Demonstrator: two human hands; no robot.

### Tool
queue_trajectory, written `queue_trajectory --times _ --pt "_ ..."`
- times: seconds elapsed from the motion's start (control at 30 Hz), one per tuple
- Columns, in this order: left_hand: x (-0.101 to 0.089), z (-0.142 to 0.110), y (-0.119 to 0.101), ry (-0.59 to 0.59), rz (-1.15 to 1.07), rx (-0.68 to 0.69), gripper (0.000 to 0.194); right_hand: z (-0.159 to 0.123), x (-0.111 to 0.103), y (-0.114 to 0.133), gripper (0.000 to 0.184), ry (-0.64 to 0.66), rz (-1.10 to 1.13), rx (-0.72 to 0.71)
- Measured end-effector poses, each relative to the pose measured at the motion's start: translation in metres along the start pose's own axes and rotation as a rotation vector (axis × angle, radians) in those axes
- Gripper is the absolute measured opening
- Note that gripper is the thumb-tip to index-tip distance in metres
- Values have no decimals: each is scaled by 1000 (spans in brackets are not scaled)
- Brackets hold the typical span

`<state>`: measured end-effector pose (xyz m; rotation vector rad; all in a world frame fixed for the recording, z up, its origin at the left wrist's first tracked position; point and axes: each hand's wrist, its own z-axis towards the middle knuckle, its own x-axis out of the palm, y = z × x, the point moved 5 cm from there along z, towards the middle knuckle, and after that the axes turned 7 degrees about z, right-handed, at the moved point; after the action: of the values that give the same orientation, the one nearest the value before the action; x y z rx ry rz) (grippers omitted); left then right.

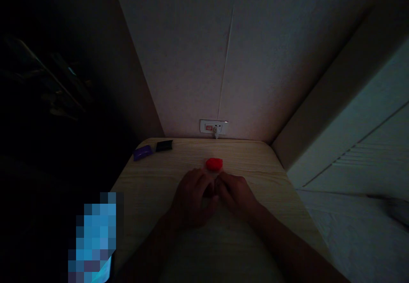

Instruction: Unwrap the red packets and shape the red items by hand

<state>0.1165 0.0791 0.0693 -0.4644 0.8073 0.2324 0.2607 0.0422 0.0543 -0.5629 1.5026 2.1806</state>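
Both hands meet mid-surface (153, 180): left hand (191, 200) and right hand (236, 195) curl inward, fingers touching, as if pinching something small between them. Too dark to tell what, or whether anything's gripped. Red object (214, 163) sits just beyond the fingertips, untouched. Purple item (142, 151) and black item (164, 145) lie far left.

Things on the table and the wall behind

A purple packet (142, 151) and a black packet (164, 145) lie at the table's (153, 180) far left corner; a wall socket (213, 127) sits at upper centre.
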Motion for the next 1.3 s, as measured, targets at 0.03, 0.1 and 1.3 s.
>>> queue_trajectory --times 0.03,0.1,1.3 --pt "-1 0 2 -2 -19 -17 32 0 -2 0 20 -8 31 5" --pt "0 -1 7 37 -52 -44 68 1 -5 0 23 -21 102 18" --pt "18 -2 27 122 -186 -249 40 2 -15 -26 20 -184 501 260"
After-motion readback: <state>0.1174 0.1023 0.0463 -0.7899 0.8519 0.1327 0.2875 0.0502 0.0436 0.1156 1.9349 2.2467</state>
